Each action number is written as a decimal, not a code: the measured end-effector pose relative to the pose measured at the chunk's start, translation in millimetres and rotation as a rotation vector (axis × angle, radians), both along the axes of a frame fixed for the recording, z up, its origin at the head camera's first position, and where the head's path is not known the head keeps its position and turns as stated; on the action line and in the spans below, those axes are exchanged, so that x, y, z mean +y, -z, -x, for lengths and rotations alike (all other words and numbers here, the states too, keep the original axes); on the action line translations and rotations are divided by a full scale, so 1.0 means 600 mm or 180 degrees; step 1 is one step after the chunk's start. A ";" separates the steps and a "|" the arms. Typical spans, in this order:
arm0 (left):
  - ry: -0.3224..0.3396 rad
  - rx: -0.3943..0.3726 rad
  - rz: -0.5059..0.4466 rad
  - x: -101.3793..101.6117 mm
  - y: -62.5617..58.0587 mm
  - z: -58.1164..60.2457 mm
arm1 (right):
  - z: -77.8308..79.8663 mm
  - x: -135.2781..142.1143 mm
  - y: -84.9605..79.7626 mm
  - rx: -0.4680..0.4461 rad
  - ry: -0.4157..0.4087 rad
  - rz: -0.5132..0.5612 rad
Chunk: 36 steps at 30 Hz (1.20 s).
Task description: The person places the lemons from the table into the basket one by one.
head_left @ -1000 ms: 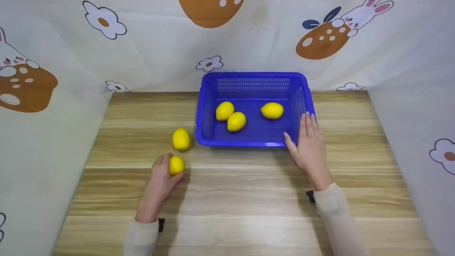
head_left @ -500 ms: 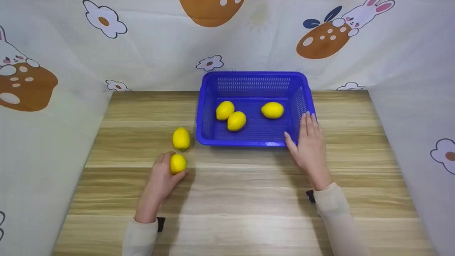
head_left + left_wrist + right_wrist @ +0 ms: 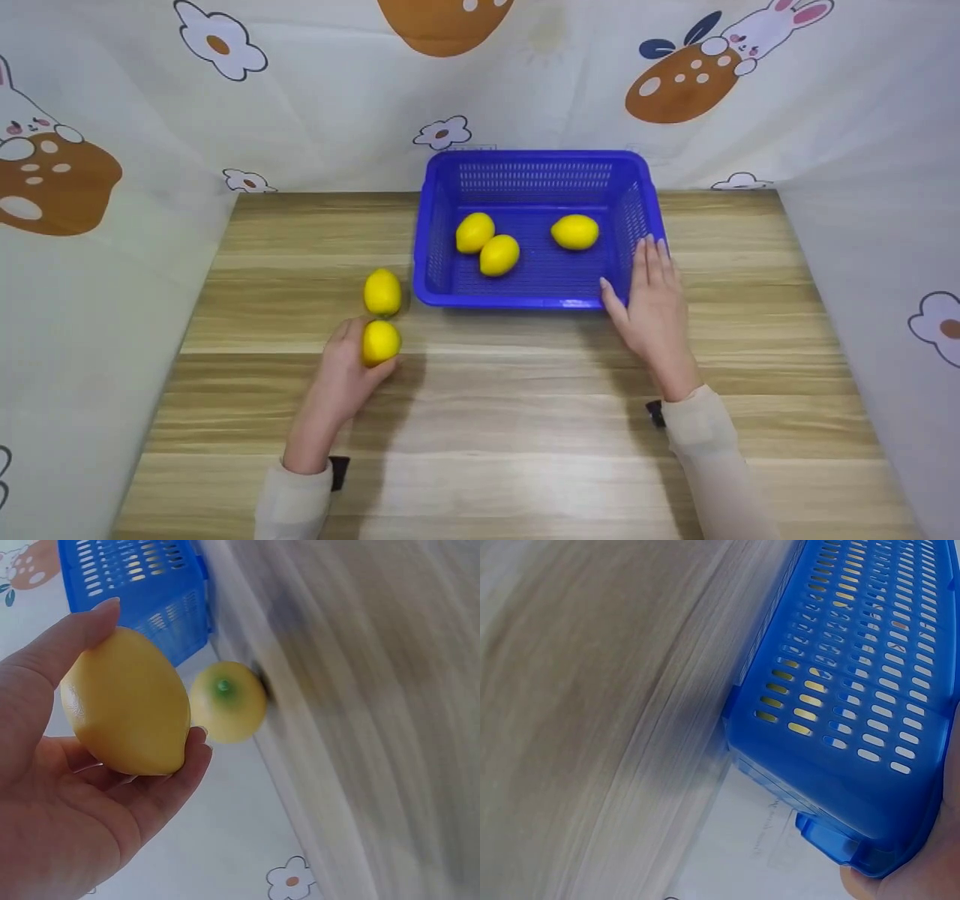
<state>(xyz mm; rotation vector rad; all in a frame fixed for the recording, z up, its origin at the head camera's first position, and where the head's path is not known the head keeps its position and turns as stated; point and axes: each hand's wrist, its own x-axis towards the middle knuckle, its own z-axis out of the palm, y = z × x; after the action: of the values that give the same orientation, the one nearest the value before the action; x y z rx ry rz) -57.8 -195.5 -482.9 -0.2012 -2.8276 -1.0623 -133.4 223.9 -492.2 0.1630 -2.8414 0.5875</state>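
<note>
In the head view my left hand (image 3: 345, 379) grips a lemon (image 3: 382, 343), thumb on one side and fingers on the other. The left wrist view shows this held lemon (image 3: 127, 701) raised off the wooden table. Just beyond it, a second lemon (image 3: 382, 291) stands on the table, left of the blue plastic basket (image 3: 495, 301). Three lemons lie inside: two together at the left, near one lemon (image 3: 499, 256), and a single lemon (image 3: 575, 232) toward the right. My right hand (image 3: 656, 319) rests on the basket's front right corner, fingers straight along the rim.
The basket stands near the back of the wooden table (image 3: 480, 427), close to a printed cloth (image 3: 337, 90) that hangs behind. More cloth borders the table at the left and right. Each wrist carries a small black device, such as the left wrist device (image 3: 340, 474).
My left hand's lemon has moved slightly right and away from me, nearer the lemon standing on the table. My right hand and the basket have stayed in place.
</note>
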 end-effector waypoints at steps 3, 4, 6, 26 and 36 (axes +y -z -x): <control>0.0038 0.0076 -0.0029 0.004 -0.007 -0.001 | 0.000 0.000 -0.001 0.0020 -0.0004 -0.0009; 0.0052 0.0106 -0.0033 0.005 -0.009 -0.001 | 0.000 0.000 -0.001 0.0021 -0.0005 -0.0010; 0.0091 0.0153 -0.0045 0.007 -0.013 -0.001 | 0.000 0.000 -0.001 0.0002 -0.0004 -0.0010; 0.0240 0.0078 -0.0096 0.021 -0.044 0.008 | 0.001 0.001 -0.002 -0.0027 -0.0030 -0.0023; 0.0376 0.0054 -0.0104 0.028 -0.061 0.013 | 0.000 0.000 -0.001 0.0027 -0.0017 -0.0020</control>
<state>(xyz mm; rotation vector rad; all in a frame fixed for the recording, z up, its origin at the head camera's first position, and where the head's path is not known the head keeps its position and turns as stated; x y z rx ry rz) -65.4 -178.6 -446.2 -0.3767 -2.8116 -1.1228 -133.3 223.9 -491.6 0.1737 -2.8357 0.5775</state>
